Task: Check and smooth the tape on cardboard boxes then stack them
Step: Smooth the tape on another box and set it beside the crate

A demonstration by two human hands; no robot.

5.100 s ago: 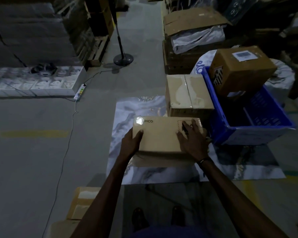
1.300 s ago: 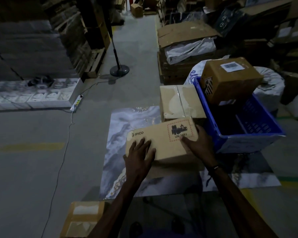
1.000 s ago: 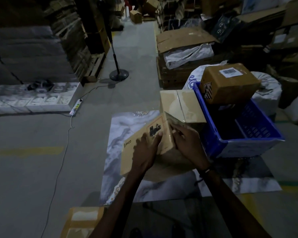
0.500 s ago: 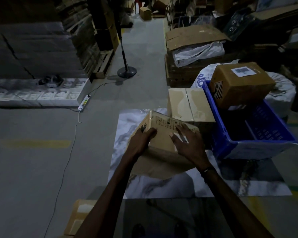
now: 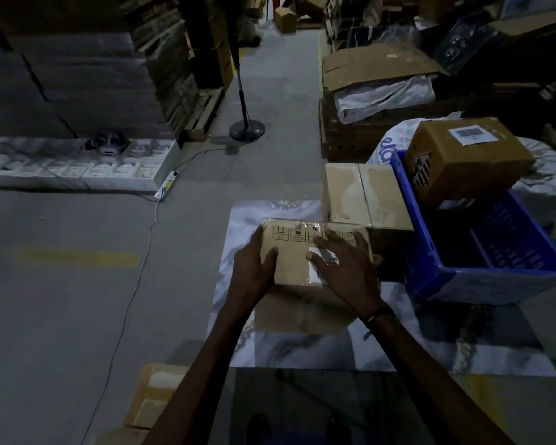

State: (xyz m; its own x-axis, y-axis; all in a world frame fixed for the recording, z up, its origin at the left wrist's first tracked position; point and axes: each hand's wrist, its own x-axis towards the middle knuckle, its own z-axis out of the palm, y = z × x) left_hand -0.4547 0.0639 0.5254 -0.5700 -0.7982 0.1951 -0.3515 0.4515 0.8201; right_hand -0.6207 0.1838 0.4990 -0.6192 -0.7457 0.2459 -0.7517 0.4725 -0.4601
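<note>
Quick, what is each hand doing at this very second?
Left hand: grips the left edge of the flat cardboard box, thumb on top.
Right hand: open, fingers spread flat, pressing on the box's top.

- The flat cardboard box [image 5: 297,252] is matt brown card under a clear glossy wrap that glints along its far edge, with a white paper label [image 5: 318,256]
- The taped box [image 5: 365,194] behind it is brown card with shiny clear tape over its top
- The crate [image 5: 482,277] is blue plastic with perforated walls
- The labelled box [image 5: 466,162] in the crate is dull brown card
- The mat [image 5: 302,348] has a smooth marble-pattern sheen
- The floor [image 5: 77,300] is matt grey concrete
</note>
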